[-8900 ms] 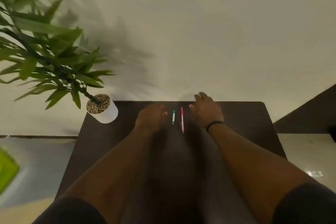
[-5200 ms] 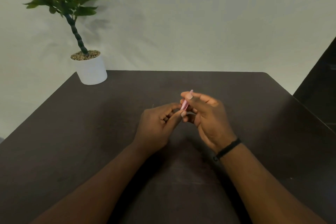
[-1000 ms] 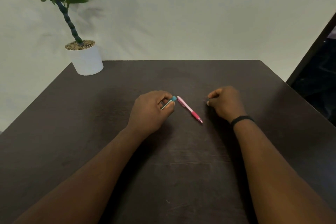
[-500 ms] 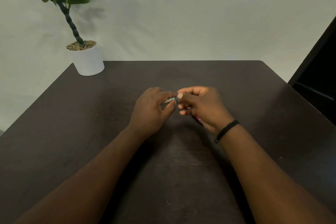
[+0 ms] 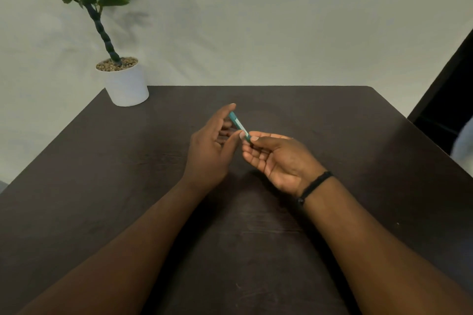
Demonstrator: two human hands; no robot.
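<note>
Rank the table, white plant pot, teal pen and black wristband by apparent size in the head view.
1. table
2. white plant pot
3. teal pen and black wristband: about alike, and the wristband sits nearer the camera, so unranked.

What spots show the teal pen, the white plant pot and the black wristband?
teal pen (image 5: 238, 124), head view, middle of its barrel.
white plant pot (image 5: 127, 88), head view, front wall.
black wristband (image 5: 316, 183), head view, where the band crosses the wrist.
</note>
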